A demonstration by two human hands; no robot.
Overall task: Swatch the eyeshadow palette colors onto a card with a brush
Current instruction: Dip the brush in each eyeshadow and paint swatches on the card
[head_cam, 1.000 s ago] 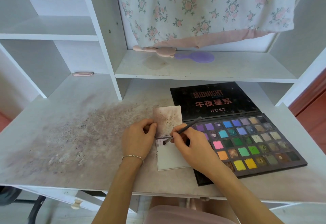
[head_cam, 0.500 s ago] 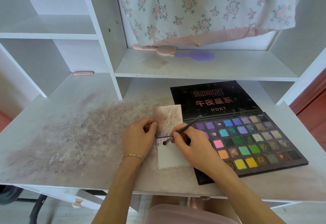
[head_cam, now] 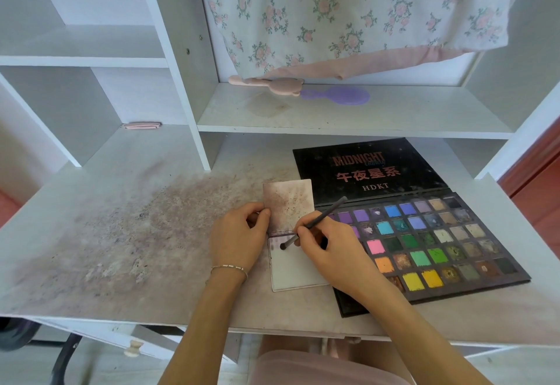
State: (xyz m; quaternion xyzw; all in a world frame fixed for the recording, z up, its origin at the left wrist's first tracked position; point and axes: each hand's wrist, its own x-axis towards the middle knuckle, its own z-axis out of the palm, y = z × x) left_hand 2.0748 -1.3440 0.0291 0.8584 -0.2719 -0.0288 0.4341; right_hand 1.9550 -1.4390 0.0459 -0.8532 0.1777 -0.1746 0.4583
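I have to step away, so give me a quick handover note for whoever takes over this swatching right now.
Left hand: pinches the left edge of the card, steadying it on the desk.
Right hand: pencil grip on the brush, tip down on the card's upper left.
Eyeshadow palette: open, flat on the desk just right of the card.
Done: faint purplish marks along the card's top.
Left: most of the card is bare; nearly all the colors are yet to be swatched.
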